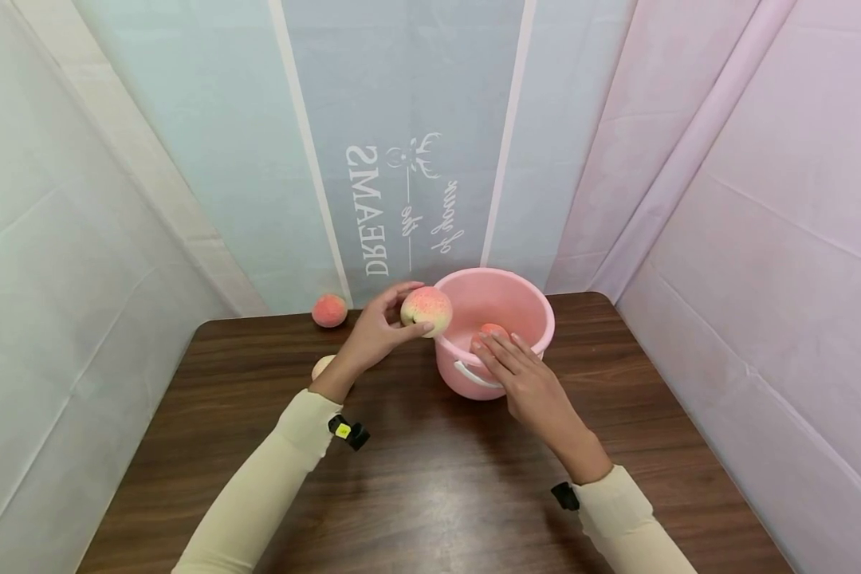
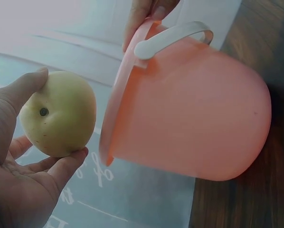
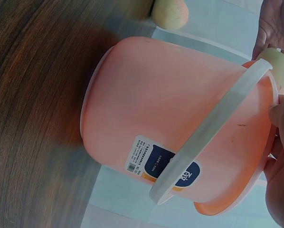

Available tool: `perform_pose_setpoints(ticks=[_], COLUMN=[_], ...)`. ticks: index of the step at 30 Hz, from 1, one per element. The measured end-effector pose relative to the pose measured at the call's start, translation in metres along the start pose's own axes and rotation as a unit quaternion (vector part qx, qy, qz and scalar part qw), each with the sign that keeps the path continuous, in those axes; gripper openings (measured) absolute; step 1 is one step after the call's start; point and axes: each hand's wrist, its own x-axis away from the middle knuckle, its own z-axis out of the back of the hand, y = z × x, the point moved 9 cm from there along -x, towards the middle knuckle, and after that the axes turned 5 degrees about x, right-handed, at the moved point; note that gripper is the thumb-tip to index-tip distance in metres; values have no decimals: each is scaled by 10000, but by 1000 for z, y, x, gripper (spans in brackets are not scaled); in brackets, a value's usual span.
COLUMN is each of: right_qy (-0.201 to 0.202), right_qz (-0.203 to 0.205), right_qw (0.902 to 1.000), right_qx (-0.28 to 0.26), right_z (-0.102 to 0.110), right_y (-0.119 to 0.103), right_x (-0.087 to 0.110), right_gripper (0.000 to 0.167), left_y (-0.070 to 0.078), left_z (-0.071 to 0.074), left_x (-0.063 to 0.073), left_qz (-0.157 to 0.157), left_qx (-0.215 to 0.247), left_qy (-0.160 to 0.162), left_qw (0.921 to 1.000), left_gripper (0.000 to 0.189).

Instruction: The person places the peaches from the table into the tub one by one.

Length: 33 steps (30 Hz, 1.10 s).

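Note:
My left hand [image 1: 376, 331] holds a peach [image 1: 430, 309] between thumb and fingers, just left of the pink bucket's [image 1: 466, 375] rim. In the left wrist view the peach [image 2: 68, 114] shows its pale yellow-green side and dark stem hollow, apart from the bucket [image 2: 194, 109]. My right hand [image 1: 534, 391] grips the bucket's near right rim, fingers over the inside and thumb outside. Inside the bucket, a red-orange peach [image 1: 493, 328] shows just past those fingers, partly covered by them. The bucket stands upright, its white handle [image 3: 213, 128] hanging down the near side.
A reddish peach [image 1: 329, 310] lies at the table's back edge, left of the bucket. Another pale peach [image 1: 322, 366] is half hidden behind my left wrist. The dark wooden table [image 1: 430, 494] meets a printed cloth backdrop [image 1: 416, 80] at the back, with cloth walls on both sides.

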Motion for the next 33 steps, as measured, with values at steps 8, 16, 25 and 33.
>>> perform_pose_setpoints(ticks=[8,16,25,33], right_qy=[41,43,-33,-52], right_qz=[-1,1,21,24], right_qw=[10000,10000,10000,9999], right_qx=[-28,-63,-81,-86], right_z=[-1,0,-1,0], right_y=[0,2,1,1], right_x=[1,0,-1,-1], right_gripper=[84,84,90,90], left_y=[3,-1,-3,-5], left_z=[-6,-12,-19,-23], left_x=[-4,-11,-17,-22], left_qz=[17,89,82,75], left_qx=[30,214,224,71], left_qy=[42,47,45,70], left_qw=[10000,9997,9997,9999], left_gripper=[64,65,66,67])
